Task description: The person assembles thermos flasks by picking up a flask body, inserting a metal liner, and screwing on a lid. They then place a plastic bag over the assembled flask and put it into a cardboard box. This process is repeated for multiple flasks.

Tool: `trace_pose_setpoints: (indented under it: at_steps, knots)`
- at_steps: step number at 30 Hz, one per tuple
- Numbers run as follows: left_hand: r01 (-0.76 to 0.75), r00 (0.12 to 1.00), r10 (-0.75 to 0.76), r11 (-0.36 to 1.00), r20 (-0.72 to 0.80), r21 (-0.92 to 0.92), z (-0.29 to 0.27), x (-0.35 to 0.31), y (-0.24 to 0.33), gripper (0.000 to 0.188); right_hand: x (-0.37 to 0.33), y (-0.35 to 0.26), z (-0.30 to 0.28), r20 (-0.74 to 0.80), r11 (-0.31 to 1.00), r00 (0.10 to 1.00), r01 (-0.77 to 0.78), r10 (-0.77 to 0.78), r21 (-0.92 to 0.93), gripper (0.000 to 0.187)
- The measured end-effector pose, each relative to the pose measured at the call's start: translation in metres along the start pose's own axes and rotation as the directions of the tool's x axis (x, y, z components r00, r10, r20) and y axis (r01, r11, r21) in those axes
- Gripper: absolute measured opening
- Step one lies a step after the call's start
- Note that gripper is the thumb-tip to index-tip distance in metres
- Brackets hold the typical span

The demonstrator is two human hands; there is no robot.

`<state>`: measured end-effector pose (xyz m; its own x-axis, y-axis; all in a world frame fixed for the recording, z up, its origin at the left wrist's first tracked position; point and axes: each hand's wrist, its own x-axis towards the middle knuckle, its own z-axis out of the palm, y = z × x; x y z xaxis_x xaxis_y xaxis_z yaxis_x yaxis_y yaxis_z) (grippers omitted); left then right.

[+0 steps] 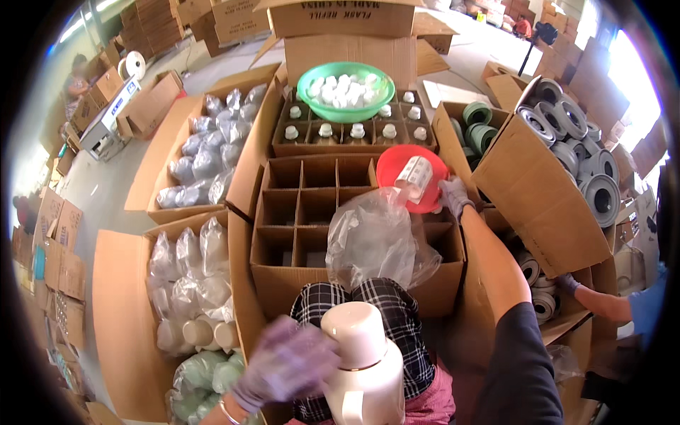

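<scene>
A cream vacuum flask (363,379) with a cup-shaped lid (352,333) and a side handle stands upright at my lap. My left hand (287,365), in a pale purple glove, is right beside the flask; motion smears its fingers, so its grip is unclear. My right hand (455,197), also gloved, reaches forward with its fingers closed at the rim of a red plastic bowl (389,166). In that bowl lies a white printed label stack or roll (414,177). A clear plastic bag (372,237) drapes over the divided carton (283,273) below the bowl.
Behind, a green bowl (322,110) of white caps sits on a carton of capped bottles (326,132). Bagged items fill left cartons (117,319). Grey ring-shaped parts (602,198) fill right cartons. A co-worker's gloved hand (567,283) reaches in at right.
</scene>
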<state>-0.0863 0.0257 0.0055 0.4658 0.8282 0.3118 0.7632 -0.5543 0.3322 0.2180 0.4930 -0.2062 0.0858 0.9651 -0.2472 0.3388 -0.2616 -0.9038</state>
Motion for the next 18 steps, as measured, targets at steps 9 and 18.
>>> trace_pose_setpoints:
  at_steps: [9,18]
  knots:
    - [0.544,0.498,-0.8,0.589,-0.335,-0.597,0.055,-0.054,-0.057,0.022,-0.191,0.022,-0.04,0.309,0.981,0.931,0.188,-0.194,0.048,0.036]
    - [0.996,-0.053,-0.858,-0.01,-0.51,-0.087,0.041,-0.292,-0.175,0.055,-0.25,0.025,-0.027,0.386,0.961,0.881,0.27,-0.273,0.064,0.028]
